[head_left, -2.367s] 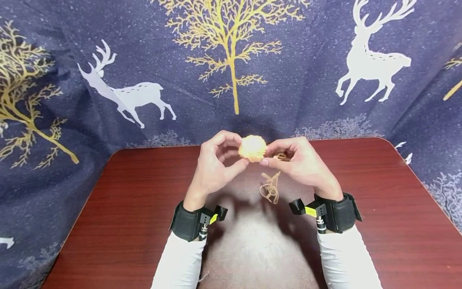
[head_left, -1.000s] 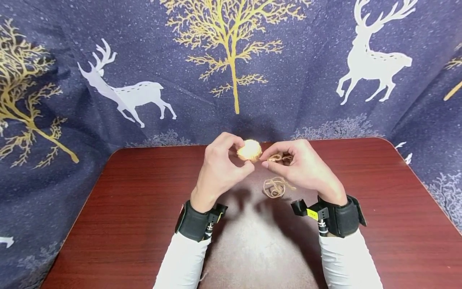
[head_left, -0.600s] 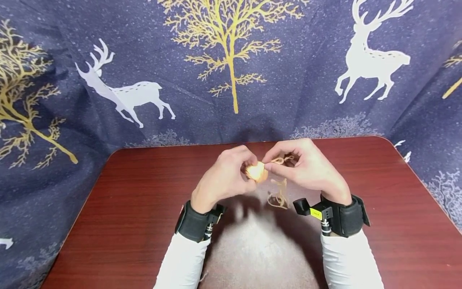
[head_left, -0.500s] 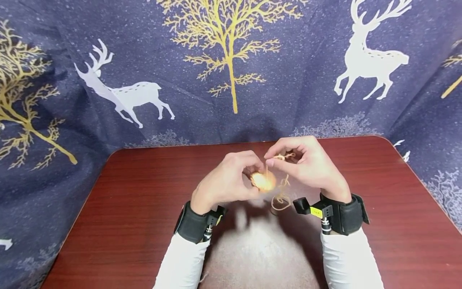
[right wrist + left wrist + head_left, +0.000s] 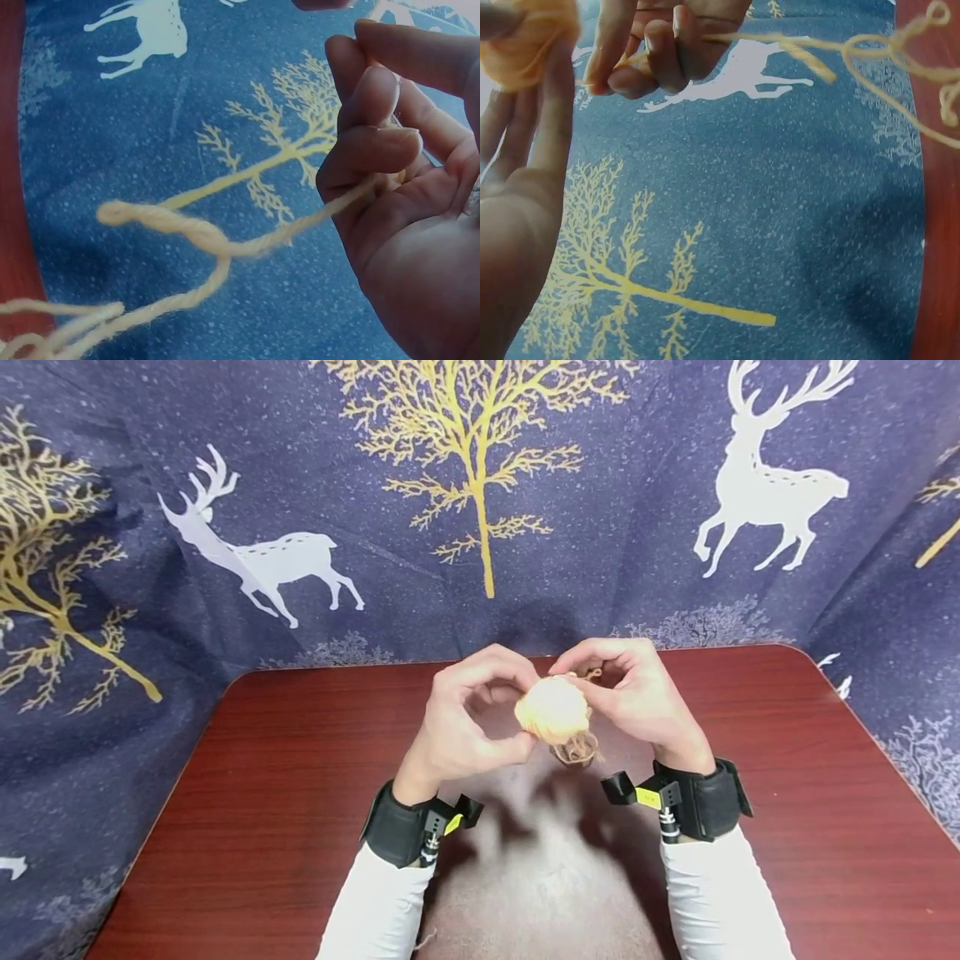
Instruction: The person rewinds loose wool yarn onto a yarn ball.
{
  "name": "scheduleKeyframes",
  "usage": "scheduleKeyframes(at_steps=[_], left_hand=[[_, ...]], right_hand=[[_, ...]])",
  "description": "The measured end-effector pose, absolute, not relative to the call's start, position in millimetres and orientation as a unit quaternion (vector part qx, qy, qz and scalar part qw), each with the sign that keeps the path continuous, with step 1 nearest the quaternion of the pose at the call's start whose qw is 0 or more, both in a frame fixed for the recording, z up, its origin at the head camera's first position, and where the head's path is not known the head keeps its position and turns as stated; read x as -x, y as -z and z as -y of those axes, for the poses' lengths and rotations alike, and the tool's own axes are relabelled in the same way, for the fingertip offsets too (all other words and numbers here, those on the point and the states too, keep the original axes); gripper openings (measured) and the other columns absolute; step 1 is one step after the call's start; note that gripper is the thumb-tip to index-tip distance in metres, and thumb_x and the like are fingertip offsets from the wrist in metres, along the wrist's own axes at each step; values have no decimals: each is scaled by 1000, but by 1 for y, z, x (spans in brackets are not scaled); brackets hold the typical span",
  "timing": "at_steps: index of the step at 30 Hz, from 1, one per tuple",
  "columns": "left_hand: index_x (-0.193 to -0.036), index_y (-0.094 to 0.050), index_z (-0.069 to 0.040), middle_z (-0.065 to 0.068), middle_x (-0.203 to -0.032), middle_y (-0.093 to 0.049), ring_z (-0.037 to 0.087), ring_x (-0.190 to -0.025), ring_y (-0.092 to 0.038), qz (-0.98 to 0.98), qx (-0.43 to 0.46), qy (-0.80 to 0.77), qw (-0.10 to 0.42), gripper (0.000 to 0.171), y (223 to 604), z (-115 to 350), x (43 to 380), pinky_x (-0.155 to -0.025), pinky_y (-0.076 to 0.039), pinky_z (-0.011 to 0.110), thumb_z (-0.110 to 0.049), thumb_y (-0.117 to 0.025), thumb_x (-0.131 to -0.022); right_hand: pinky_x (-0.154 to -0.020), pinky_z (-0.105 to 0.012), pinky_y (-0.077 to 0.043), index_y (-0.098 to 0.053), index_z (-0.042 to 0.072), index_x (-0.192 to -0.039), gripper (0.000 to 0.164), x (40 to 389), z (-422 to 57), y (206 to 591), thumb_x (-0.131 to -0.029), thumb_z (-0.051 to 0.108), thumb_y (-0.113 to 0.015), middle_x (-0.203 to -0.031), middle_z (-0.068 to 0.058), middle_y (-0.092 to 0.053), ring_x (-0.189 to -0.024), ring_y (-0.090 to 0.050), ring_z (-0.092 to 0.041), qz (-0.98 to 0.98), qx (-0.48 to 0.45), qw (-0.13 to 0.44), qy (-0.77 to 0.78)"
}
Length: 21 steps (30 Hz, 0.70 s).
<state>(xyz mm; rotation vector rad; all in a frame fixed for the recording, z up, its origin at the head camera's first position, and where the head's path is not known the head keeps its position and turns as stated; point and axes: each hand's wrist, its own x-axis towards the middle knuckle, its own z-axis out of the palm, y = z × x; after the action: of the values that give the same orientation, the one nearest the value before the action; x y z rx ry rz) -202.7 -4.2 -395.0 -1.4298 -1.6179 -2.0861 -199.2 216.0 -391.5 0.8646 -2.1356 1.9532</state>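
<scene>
My left hand holds a small ball of pale yellow yarn between thumb and fingers, raised above the table. In the left wrist view the yarn ball looks orange and sits at the top left corner. Beside it, my right hand pinches the yarn strand with thumb and forefinger, its other fingers curled over the strand. From that hand a twisted, looped length of yarn trails down in the right wrist view. Loose tangled yarn shows just below the ball in the head view.
A reddish-brown table lies under both hands, with a greyish worn patch in its middle. Behind its far edge hangs a dark blue cloth printed with white deer and gold trees. A short thread lies near the front.
My left hand first brought the yarn ball toward me and tilted it, then lifted it back up beside the right fingers. The right hand moved slightly, still pinching the strand; the dangling yarn swung.
</scene>
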Motion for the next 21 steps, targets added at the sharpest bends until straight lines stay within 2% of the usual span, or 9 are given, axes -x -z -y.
scheduleKeyframes(at_steps=[3,7,11,16,18,21], left_hand=[[-97,-59,18,20,-99,-59,23,-94,-61,510,447,729,91,35,396,3,205,-81,-60,31,9,-74,-66],[-96,-57,21,15,-100,-61,20,-93,-63,518,391,747,140,36,398,3,207,-81,-60,27,9,-74,-67],[-96,-60,14,15,-95,-61,18,-86,-64,585,326,712,214,32,400,5,209,-76,-61,28,8,-75,-69],[-95,-63,0,8,-88,-62,16,-83,-61,708,267,573,316,33,404,9,215,-70,-55,29,-6,-80,-66],[-94,-63,-3,5,-88,-61,15,-82,-59,742,269,518,330,34,406,10,217,-68,-53,30,-10,-80,-65],[-93,-61,-5,3,-88,-59,14,-80,-58,770,302,472,304,35,409,12,218,-68,-52,28,-9,-80,-65]], right_hand=[[-59,-24,-56,-75,2,-95,24,201,-211,394,-83,-17,-67,-84,-6,-73,-68,-65,-14,691,-303,61,-654],[-58,-23,-54,-74,0,-92,19,200,-205,394,-82,-15,-70,-82,-3,-72,-68,-64,-13,720,-286,74,-627],[-52,-22,-50,-75,1,-92,9,196,-201,389,-86,-6,-75,-81,-7,-71,-63,-61,-12,752,-263,61,-601],[-44,-22,-43,-77,6,-92,7,194,-200,386,-88,1,-77,-78,-6,-71,-54,-53,-10,773,-267,52,-573],[-45,-22,-44,-77,6,-92,6,193,-200,386,-88,1,-77,-78,-4,-71,-55,-54,-10,774,-271,49,-570],[-48,-22,-48,-77,5,-92,7,192,-200,384,-87,0,-77,-81,-7,-72,-59,-59,-12,769,-275,45,-576]])
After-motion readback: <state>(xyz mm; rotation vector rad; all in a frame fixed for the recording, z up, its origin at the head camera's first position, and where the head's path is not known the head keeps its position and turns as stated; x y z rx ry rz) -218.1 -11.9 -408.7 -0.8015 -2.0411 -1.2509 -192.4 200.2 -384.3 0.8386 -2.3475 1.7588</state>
